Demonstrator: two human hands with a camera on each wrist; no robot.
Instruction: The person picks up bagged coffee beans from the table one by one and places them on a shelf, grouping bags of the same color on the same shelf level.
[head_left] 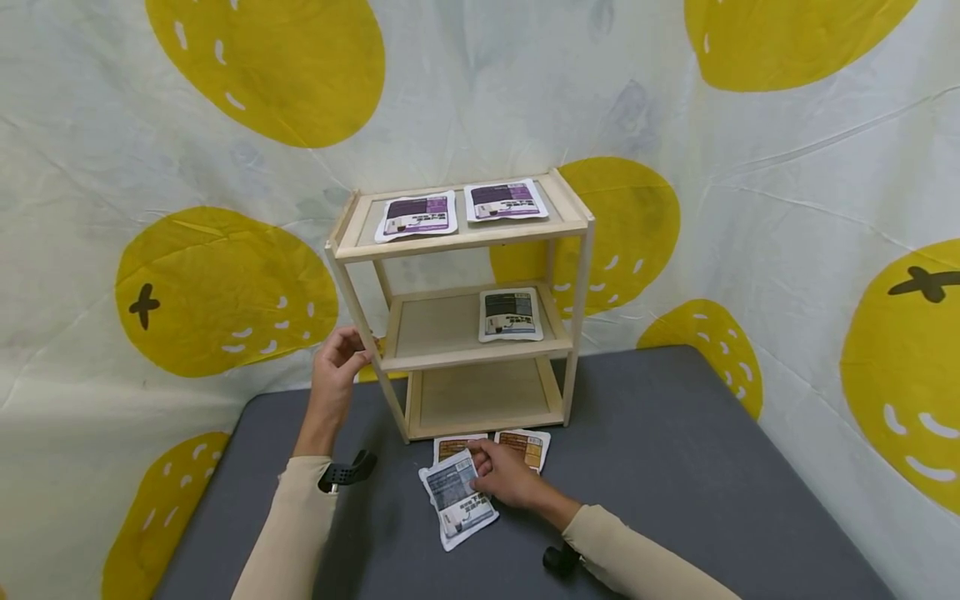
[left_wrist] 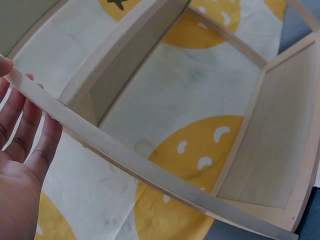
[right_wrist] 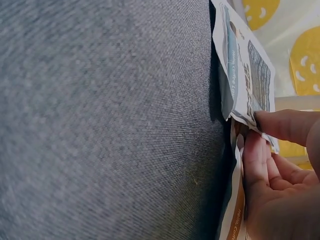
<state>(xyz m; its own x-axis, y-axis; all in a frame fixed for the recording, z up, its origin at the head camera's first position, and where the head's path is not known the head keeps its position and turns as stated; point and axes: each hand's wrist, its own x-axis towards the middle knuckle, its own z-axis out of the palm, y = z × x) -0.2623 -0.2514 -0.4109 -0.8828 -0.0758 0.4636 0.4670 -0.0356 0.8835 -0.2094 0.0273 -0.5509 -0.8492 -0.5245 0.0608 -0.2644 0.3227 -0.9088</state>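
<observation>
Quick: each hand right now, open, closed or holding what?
Left hand: holding the front left post of the wooden shelf.
Right hand: pinching a gray-blue coffee pouch.

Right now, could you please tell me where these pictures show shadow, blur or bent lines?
Head view: soft light, with a dim shadow on the table near the lower left of the shelf; left wrist view: the post looks bowed, possibly from the lens; right wrist view: dark shadow beside the held pouch, and the table's weave looks softer toward the left edge.

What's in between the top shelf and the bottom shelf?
The middle shelf, with one packet lying on it. You can see that in the head view.
</observation>
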